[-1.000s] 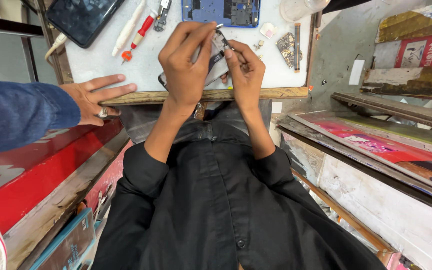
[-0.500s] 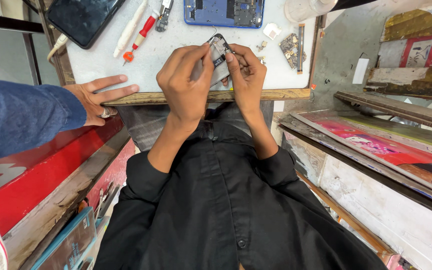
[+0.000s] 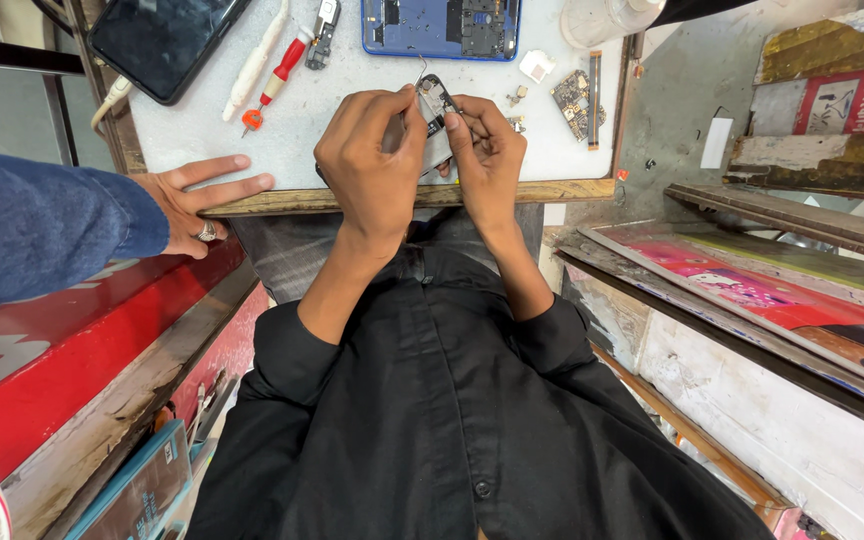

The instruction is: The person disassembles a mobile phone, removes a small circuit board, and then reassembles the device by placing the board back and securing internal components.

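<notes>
Above the white worktop [image 3: 372, 110], a small dark circuit part [image 3: 436, 97] sits clamped between fingertips of left hand [image 3: 370, 165] and right hand [image 3: 487, 150].

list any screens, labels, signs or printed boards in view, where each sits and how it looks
Dark phone screen: top left of the white bench, black glossy rectangle, unlit.
Red printed panel: upper right, on stacked boards, red with pale figures.
Pink poster board: right side, lying flat, pink and green print.
Red signboard: lower left, long red plank with white shapes.
Teal box: bottom left, rectangular.
</notes>
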